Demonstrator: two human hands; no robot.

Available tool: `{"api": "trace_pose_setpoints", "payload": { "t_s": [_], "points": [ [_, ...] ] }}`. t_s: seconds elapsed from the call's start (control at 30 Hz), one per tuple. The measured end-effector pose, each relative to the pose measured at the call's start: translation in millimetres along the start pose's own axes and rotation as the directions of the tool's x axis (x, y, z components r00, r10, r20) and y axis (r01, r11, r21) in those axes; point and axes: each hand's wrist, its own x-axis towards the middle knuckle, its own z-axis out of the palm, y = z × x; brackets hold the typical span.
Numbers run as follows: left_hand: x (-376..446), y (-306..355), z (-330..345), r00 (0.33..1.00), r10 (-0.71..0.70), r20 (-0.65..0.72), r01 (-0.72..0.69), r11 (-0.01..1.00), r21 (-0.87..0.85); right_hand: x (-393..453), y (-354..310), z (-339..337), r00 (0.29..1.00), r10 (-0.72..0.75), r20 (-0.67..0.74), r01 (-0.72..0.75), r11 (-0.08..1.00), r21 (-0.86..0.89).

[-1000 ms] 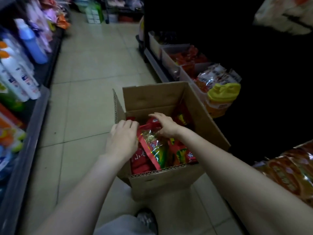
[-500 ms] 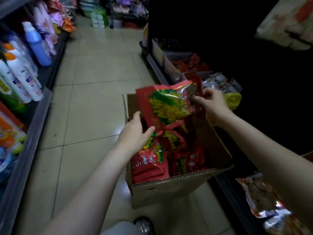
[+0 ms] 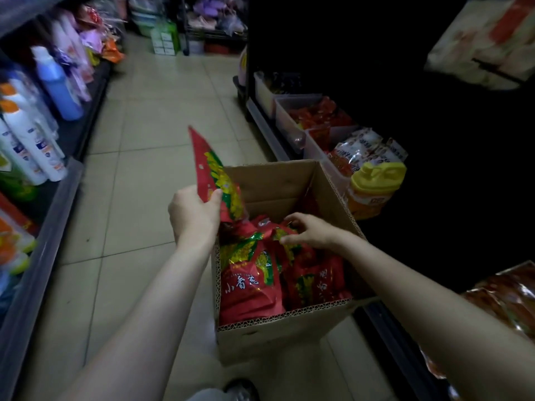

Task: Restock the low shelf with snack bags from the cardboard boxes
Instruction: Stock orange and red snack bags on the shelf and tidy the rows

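Observation:
An open cardboard box (image 3: 278, 334) stands on the tiled floor, packed with several red and green snack bags (image 3: 249, 285). My left hand (image 3: 194, 212) grips one red snack bag (image 3: 212, 172) by its lower edge and holds it upright over the box's left rim. My right hand (image 3: 309, 231) reaches into the box, its curled fingers pinching the top of another red bag (image 3: 275, 233). The low shelf (image 3: 269, 134) runs along the right, with clear bins of red packets (image 3: 318, 117).
White and orange snack bags (image 3: 362, 151) and a yellow-lidded pack (image 3: 376, 183) sit in a bin just beyond the box. Bottles (image 3: 31, 140) line the left shelf. More bags (image 3: 509, 302) hang at the right. A shoe (image 3: 240, 389) shows below the box.
The bag lifted by my right hand has passed to my left hand, which now holds it upright at the box's left. My right hand went back down into the box onto another bag.

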Motion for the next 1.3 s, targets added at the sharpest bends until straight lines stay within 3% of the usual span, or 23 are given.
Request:
{"api": "trace_pose_setpoints", "payload": {
  "t_s": [0.17, 0.27, 0.4, 0.47, 0.53, 0.67, 0.73, 0.8, 0.87, 1.0, 1.1, 1.2, 1.3],
  "points": [
    [6.9, -11.1, -0.4, 0.999, 0.038, -0.019, -0.038, 0.999, 0.038, 43.9, -8.5, 35.7, 0.988, 0.116, 0.099, -0.133, 0.974, 0.184],
    [7.4, -16.1, 3.4, 1.000, 0.013, 0.004, -0.014, 0.998, 0.065, 56.8, -11.0, 57.3, 0.984, 0.157, -0.082, -0.159, 0.987, -0.013],
    [6.9, -19.3, 5.9, 0.999, -0.036, 0.026, 0.035, 0.998, 0.052, 58.1, -6.8, 60.7, 0.932, 0.181, -0.314, -0.173, 0.984, 0.052],
    [5.7, -18.8, 4.6, 0.999, -0.033, 0.027, 0.031, 0.998, 0.049, 53.1, -0.7, 59.8, 0.917, 0.184, -0.354, -0.174, 0.983, 0.060],
    [5.9, -16.1, 1.3, 1.000, -0.015, 0.018, 0.014, 0.999, 0.047, 47.2, 2.6, 57.0, 0.902, 0.171, -0.395, -0.118, 0.981, 0.156],
    [8.0, -5.5, -1.3, 1.000, 0.009, 0.020, -0.009, 0.999, 0.033, 20.2, -6.9, 25.2, 0.843, 0.060, -0.534, 0.175, 0.909, 0.378],
    [7.3, 2.8, -3.1, 0.998, 0.017, 0.064, -0.018, 1.000, 0.006, -1.7, -19.6, 0.7, 0.837, 0.018, -0.547, 0.311, 0.806, 0.503],
    [5.5, 12.6, -5.8, 0.983, 0.080, 0.163, -0.077, 0.997, -0.024, -27.3, -29.9, -27.2, 0.849, 0.022, -0.529, 0.404, 0.617, 0.675],
    [4.5, 24.4, -10.7, 0.950, 0.162, 0.268, -0.153, 0.987, -0.057, -56.9, -37.4, -58.9, 0.803, 0.001, -0.596, 0.505, 0.531, 0.681],
    [-2.5, 54.3, -22.0, 0.881, 0.286, 0.377, -0.183, 0.940, -0.287, -115.6, -38.5, -118.9, 0.651, -0.105, -0.752, 0.625, 0.637, 0.451],
    [-17.0, 82.5, -23.8, 0.839, 0.349, 0.418, -0.157, 0.890, -0.427, -149.8, -29.5, -154.2, 0.636, -0.110, -0.764, 0.609, 0.679, 0.409],
    [-31.6, 109.7, -16.4, 0.781, 0.454, 0.430, -0.213, 0.840, -0.499, -176.0, -7.2, -178.5, 0.509, -0.086, -0.856, 0.460, 0.868, 0.186],
    [-53.7, 136.4, -5.8, 0.707, 0.537, 0.460, -0.255, 0.800, -0.543, -204.1, 18.3, -194.1, 0.456, -0.111, -0.883, 0.254, 0.967, 0.009]
  ]
}}
